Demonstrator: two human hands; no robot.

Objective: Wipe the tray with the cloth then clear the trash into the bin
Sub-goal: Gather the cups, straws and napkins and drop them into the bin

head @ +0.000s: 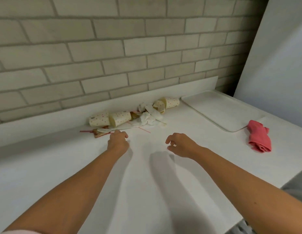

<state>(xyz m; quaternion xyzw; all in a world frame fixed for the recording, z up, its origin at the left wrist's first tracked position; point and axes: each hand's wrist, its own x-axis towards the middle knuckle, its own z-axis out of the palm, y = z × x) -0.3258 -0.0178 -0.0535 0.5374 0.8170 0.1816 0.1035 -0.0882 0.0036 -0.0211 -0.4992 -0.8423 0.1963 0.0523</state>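
Both hands are held low over the white counter [146, 191]. The left hand [118, 141] is loosely curled, its grip narrow and empty, fingertips just beside a white plastic fork [105, 130] and red straws [87, 131]. The right hand [179, 145] is half open, grip wide, nothing held. The trash [146, 115], dotted paper cups [109, 118] and crumpled napkins [150, 119], is seen just beyond both hands, against the brick wall [113, 48]. The tray [221, 108] is found beyond and right of the right hand, bare. The pink cloth [259, 135] lies crumpled well right of the right hand, just beside the tray's near corner.
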